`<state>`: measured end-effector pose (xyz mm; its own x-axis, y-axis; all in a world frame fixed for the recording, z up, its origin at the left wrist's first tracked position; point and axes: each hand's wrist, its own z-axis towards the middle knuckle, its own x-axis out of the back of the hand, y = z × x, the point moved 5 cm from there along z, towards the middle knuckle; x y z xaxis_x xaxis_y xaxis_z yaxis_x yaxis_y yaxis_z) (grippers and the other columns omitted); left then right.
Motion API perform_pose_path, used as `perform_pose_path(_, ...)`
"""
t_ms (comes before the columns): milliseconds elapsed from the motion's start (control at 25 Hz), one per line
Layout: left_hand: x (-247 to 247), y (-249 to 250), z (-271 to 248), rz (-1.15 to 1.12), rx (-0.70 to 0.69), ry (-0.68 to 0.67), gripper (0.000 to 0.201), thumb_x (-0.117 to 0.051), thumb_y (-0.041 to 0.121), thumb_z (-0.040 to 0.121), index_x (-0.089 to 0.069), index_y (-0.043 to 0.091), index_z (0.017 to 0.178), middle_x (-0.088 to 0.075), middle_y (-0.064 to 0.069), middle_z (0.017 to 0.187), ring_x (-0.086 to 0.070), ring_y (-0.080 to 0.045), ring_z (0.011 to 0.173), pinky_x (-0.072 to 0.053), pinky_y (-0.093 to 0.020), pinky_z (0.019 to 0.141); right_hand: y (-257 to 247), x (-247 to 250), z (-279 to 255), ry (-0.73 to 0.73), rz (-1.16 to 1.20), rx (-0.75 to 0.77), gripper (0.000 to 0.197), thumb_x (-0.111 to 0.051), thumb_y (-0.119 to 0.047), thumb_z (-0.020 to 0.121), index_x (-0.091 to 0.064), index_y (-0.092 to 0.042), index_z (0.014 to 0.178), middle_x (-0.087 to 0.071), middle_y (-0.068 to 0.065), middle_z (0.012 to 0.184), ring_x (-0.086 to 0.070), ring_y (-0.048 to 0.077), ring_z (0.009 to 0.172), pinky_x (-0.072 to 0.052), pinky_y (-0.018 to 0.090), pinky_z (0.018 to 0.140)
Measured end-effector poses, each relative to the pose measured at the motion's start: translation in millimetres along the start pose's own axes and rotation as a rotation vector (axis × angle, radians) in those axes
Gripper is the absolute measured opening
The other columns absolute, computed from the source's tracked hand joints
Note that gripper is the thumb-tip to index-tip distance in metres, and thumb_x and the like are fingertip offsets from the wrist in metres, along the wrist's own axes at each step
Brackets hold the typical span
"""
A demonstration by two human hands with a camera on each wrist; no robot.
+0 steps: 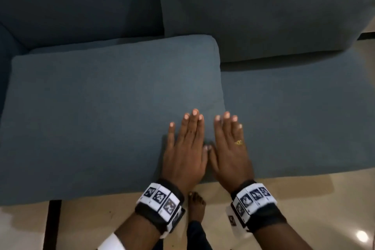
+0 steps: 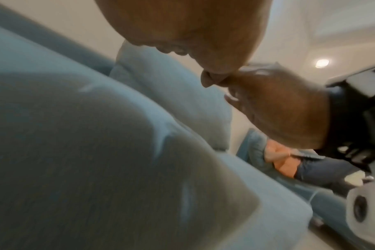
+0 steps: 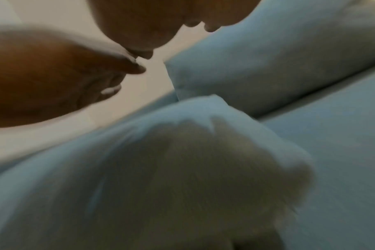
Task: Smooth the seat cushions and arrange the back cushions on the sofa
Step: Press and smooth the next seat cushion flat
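Left hand [image 1: 183,152]: flat, fingers straight and together, palm down on the near right part of the left seat cushion [image 1: 101,117]; holds nothing.
Right hand [image 1: 230,148]: flat, fingers extended, gripping nothing; lies across the seam onto the right seat cushion [image 1: 300,117]. Thumbs nearly touch.
Step in hand: judged as smoothing at the seam between the two seat cushions.
Done: left seat cushion fabric appears even, no visible creases; right back cushion [image 1: 263,10] stands against the sofa back.
Left: right seat cushion smoothing probably pending; left back cushion [image 1: 81,2] position dim, cannot tell if arranged.
Surface: blue-grey woven upholstery.
Room: glossy beige tile floor [image 1: 304,209]; dark sofa leg [image 1: 52,223]; bare foot [image 1: 195,205] beside the sofa front.
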<state>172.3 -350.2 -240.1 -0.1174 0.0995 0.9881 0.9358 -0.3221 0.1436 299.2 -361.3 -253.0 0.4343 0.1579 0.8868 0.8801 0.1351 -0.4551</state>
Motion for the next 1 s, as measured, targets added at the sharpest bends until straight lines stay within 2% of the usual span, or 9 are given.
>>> perform_pose_path(80,-20,5,-25,0.067,-0.035,-0.082,0.088,-0.062,0.045,0.093,-0.015,0.007,0.157,0.006,-0.009,0.166,-0.013,-0.026,0.152,-0.008,-0.055,0.122,5,-30,-28,-0.146,-0.083,0.009,0.078,-0.023,-0.055,0.098,0.004,-0.014,0.158,0.035,-0.002,0.160,0.013,0.025,0.152,-0.024,0.059,0.119)
perform_pose_path(240,-2,3,-51,0.013,-0.083,0.114,0.078,-0.040,0.039,0.099,-0.003,0.004,0.158,0.004,-0.013,0.166,0.001,-0.030,0.155,-0.008,-0.060,0.121,4,-18,-62,0.182,-0.016,0.016,0.080,-0.044,-0.035,0.099,0.001,-0.007,0.159,0.005,0.020,0.166,0.001,0.035,0.155,-0.012,0.050,0.124)
perform_pose_path(320,-19,-11,-72,0.092,-0.136,-0.022,0.092,-0.060,0.045,0.092,-0.009,0.008,0.159,0.011,-0.008,0.167,-0.012,-0.026,0.154,-0.008,-0.056,0.121,-6,-46,-73,0.020,-0.116,0.148,0.100,-0.063,-0.033,0.088,0.002,-0.007,0.159,0.011,0.014,0.167,-0.018,0.038,0.152,-0.017,0.052,0.121)
perform_pose_path(400,-33,-29,-98,0.093,-0.131,-0.150,0.102,-0.070,0.050,0.083,-0.014,0.010,0.158,0.016,-0.005,0.167,-0.016,-0.025,0.152,-0.009,-0.057,0.120,-18,-64,-83,-0.070,-0.067,0.137,0.115,-0.076,-0.033,0.078,0.001,-0.004,0.158,0.016,0.018,0.165,-0.015,0.040,0.152,-0.017,0.053,0.120)
perform_pose_path(520,-20,-55,-115,0.056,-0.038,0.026,0.088,-0.047,0.046,0.094,0.000,0.009,0.159,0.000,-0.011,0.166,0.000,-0.028,0.155,-0.007,-0.060,0.120,-46,-53,-66,0.150,-0.144,0.117,0.089,-0.055,-0.030,0.091,-0.003,-0.006,0.159,-0.006,0.026,0.164,-0.003,0.037,0.154,-0.014,0.058,0.122)
perform_pose_path(640,-29,-98,-148,0.117,-0.021,-0.079,0.107,-0.070,0.031,0.080,0.001,0.015,0.159,0.009,-0.006,0.168,-0.011,-0.026,0.152,-0.009,-0.058,0.121,-100,-75,-60,-0.028,-0.288,0.175,0.112,-0.073,-0.024,0.079,0.003,-0.005,0.158,0.008,0.018,0.167,-0.007,0.036,0.153,-0.023,0.065,0.116)
perform_pose_path(800,-24,-139,-174,0.051,-0.007,0.017,0.091,-0.052,0.037,0.089,0.001,0.012,0.159,-0.007,-0.010,0.166,-0.012,-0.035,0.149,-0.011,-0.062,0.118,-171,-88,-57,0.140,-0.263,0.286,0.083,-0.047,-0.021,0.091,-0.001,-0.002,0.158,-0.002,0.022,0.165,0.000,0.035,0.154,-0.015,0.061,0.121)
perform_pose_path(920,-28,-195,-202,0.064,0.102,-0.093,0.116,-0.077,0.027,0.073,-0.001,0.015,0.159,0.010,-0.001,0.168,-0.014,-0.028,0.151,-0.009,-0.060,0.119,-207,-131,-55,-0.046,-0.386,0.313,0.102,-0.067,-0.016,0.080,-0.001,-0.007,0.159,0.009,0.014,0.167,-0.007,0.032,0.154,-0.015,0.063,0.120)
perform_pose_path(1000,-25,-215,-215,0.025,0.094,-0.083,0.121,-0.078,0.031,0.072,0.005,0.015,0.159,0.007,-0.001,0.168,-0.011,-0.033,0.151,-0.008,-0.062,0.119,-238,-145,-56,-0.020,-0.323,0.322,0.095,-0.062,-0.016,0.082,-0.008,-0.006,0.159,0.003,0.016,0.167,-0.009,0.036,0.153,-0.017,0.062,0.119)
